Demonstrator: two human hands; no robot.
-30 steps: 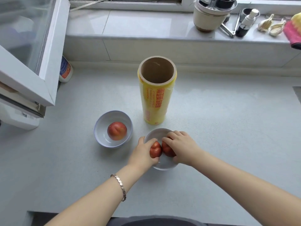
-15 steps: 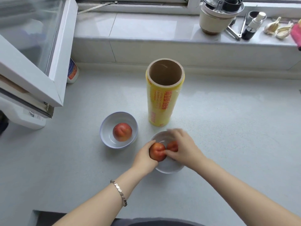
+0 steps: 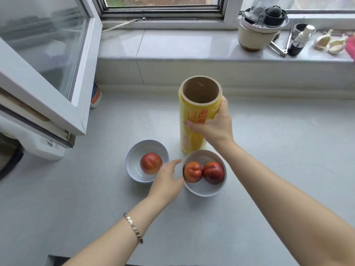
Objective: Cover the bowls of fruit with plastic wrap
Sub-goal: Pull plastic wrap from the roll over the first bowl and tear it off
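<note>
A tall yellow roll of plastic wrap [image 3: 192,116] stands upright on the grey counter, its cardboard core open at the top. My right hand [image 3: 213,123] is wrapped around its middle. In front of it, a white bowl [image 3: 203,190] holds two red fruits [image 3: 203,172]. To its left, a blue-rimmed white bowl [image 3: 134,166] holds one red fruit [image 3: 150,163]. My left hand [image 3: 167,179] hovers between the two bowls, fingers apart, holding nothing.
An open window sash [image 3: 48,73] juts over the counter at the left, with a small bottle [image 3: 95,96] behind it. The windowsill carries a lidded pot [image 3: 257,29], tongs, a spray bottle [image 3: 299,41] and garlic [image 3: 330,43].
Both hands have let go of the fruits in the near bowl. My right hand rose and took hold of the wrap roll; my left hand drew back to the left.
</note>
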